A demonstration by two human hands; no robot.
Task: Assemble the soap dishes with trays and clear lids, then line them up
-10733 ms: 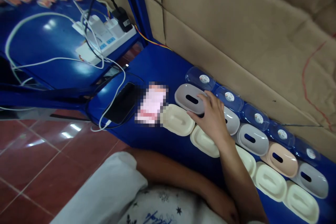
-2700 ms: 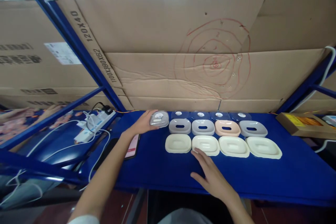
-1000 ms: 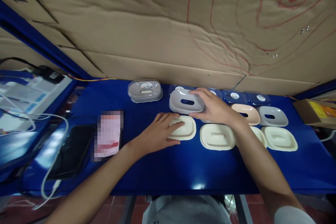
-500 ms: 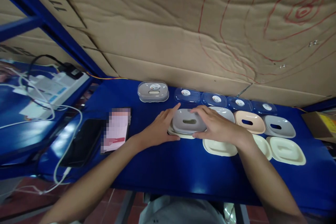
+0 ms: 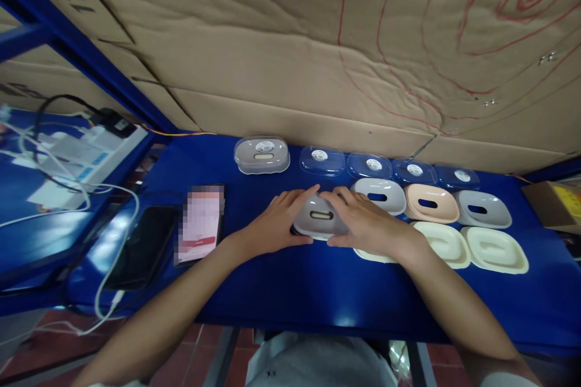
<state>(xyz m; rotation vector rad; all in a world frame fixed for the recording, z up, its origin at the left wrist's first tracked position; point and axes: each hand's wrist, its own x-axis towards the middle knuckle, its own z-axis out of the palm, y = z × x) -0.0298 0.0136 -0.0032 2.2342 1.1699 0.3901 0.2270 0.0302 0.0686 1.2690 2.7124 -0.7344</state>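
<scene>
Between my two hands, a grey oval tray (image 5: 321,225) with a slot in its middle sits on a cream base, of which a bit shows through the slot. My left hand (image 5: 285,221) grips its left side, thumb at the back edge and fingers partly hidden. My right hand (image 5: 358,217) grips the right side. To the right are a light grey tray (image 5: 390,196), a peach tray (image 5: 431,210) and another grey tray (image 5: 485,217). Cream bases (image 5: 494,251) lie nearer me, one partly under my right hand.
Several clear lids (image 5: 322,161) line the back of the blue table (image 5: 281,290). A lidded grey box (image 5: 262,163) stands back left. Two phones (image 5: 200,224), cables and a power strip (image 5: 100,163) lie left; a cardboard box (image 5: 549,205) stands right.
The grey tray has come down onto the cream base between my hands, and the base now shows through its slot. The camera view has shifted slightly.
</scene>
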